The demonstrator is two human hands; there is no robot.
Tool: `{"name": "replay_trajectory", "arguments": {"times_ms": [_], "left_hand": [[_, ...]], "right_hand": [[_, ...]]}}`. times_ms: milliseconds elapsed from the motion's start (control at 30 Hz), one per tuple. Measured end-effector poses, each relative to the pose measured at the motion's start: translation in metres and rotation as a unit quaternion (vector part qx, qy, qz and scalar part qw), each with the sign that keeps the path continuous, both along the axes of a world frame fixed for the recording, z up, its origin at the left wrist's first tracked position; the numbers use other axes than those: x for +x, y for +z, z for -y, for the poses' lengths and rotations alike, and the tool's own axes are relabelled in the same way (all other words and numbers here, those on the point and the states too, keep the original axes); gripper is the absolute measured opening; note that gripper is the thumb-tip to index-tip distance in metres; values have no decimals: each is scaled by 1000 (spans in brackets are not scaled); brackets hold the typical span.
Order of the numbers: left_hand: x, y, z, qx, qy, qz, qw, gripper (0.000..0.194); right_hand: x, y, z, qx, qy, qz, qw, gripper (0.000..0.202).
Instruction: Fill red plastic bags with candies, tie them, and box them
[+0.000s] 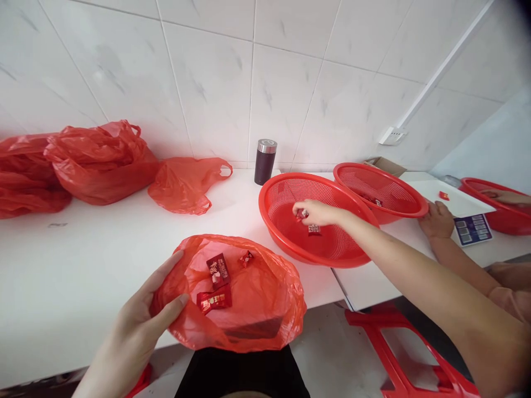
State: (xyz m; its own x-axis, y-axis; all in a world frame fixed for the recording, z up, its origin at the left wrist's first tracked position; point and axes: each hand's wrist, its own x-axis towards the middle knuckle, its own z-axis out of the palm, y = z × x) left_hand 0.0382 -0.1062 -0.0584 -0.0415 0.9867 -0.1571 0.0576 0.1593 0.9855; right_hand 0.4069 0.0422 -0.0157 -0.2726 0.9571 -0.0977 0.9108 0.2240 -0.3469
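Observation:
My left hand [143,326] pinches the left rim of an open red plastic bag [265,293] at the table's front edge. Inside the bag lie a dark red packet [218,271], a bright red wrapped piece [214,300] and a small wrapped candy [246,258]. My right hand [315,213] reaches into the near red basket [286,243], its fingers closed on a small red wrapped candy [302,215]. Just below that hand, another small packet [314,229] rests in the basket.
Red bags [103,166] and a flat one [180,182] lie at the back left. A dark tumbler [265,162] stands by the wall. Beyond are a second basket [381,190], a scale [473,228], a third basket [498,213] and a person's hand [437,220]. A red stool [373,342] stands below.

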Motion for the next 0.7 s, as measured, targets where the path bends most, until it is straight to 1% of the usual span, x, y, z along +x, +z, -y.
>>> {"name": "replay_trajectory", "arguments": {"times_ms": [67,133,200,233,267,300,367,400,467,533,600,667,700], "left_hand": [[1,1,0,6,0,4,1000,69],[2,2,-1,10,-4,9,1000,69],[5,3,-1,11,-4,10,1000,69],[6,4,-1,12,-3,12,1000,69],[8,5,0,13,-4,16,1000,71],[9,6,0,15,-5,20,1000,72],[10,9,3,18,-9,27,999,74],[9,10,4,19,-6,26,999,74],[6,12,8,19,7,16,1000,74],[1,14,11,22,16,7,1000,74],[-5,15,13,17,13,3,1000,74],[-10,15,14,13,8,12,1000,71],[-11,15,13,11,5,18,1000,70]], "right_hand": [[-1,20,-3,-11,13,-32,999,17],[-14,44,3,-8,36,-106,994,18],[-40,64,20,-8,80,-200,976,22],[-57,70,32,-14,110,-235,966,24],[-75,72,45,-29,144,-256,955,24],[-94,71,58,-53,181,-260,947,23],[-129,60,82,-93,244,-214,941,23],[-142,52,91,-83,260,-166,948,25],[-154,42,99,-21,266,-75,961,31],[-147,41,98,25,257,-40,965,31],[-125,48,94,54,218,-51,973,29],[-96,47,96,94,130,-41,986,31],[-83,40,102,111,80,-15,990,33]]}}
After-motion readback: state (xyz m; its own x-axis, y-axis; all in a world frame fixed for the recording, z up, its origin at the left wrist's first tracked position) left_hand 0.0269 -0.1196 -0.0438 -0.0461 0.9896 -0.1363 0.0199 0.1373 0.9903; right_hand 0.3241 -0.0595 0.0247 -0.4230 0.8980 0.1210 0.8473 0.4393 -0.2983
